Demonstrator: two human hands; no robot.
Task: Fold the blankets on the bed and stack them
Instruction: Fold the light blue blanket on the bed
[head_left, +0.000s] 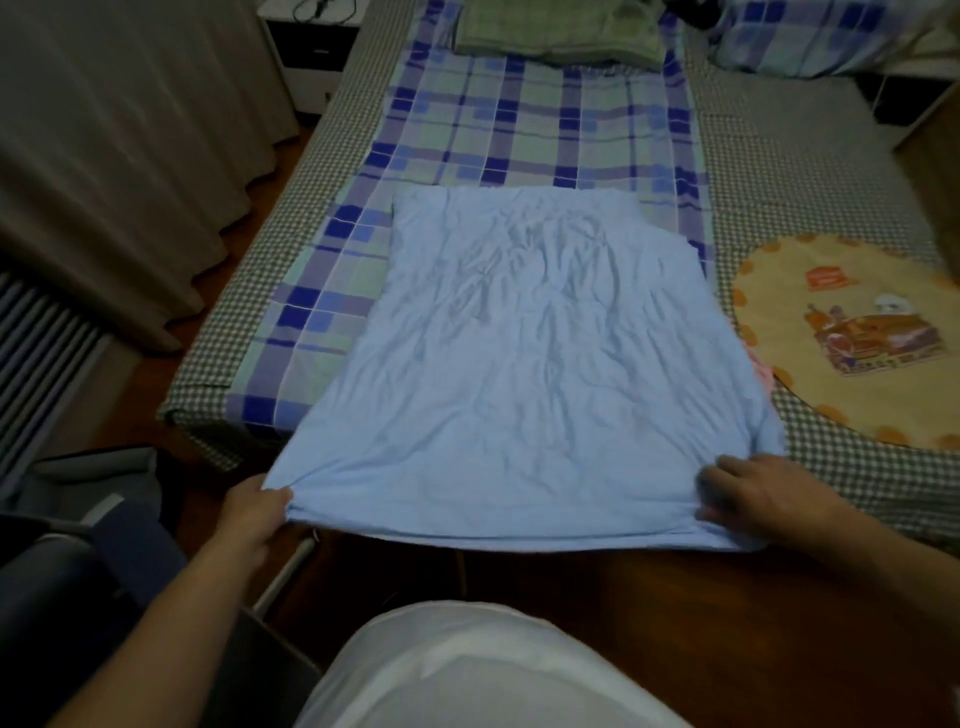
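Hidden and cut-off parts around the bed

The left hand's (258, 512) fingertips vanish under the light blue blanket's (524, 364) near corner, and the right hand's (758, 496) fingertips are hidden in its folds. The green folded blanket (558, 28) and the plaid pillow (821, 36) are cropped by the top edge, the yellow mat (852, 338) by the right edge; its printed label is too small to read.

A home bedroom, seemingly: bed (779, 156), curtain (130, 156), nightstand (311, 47).
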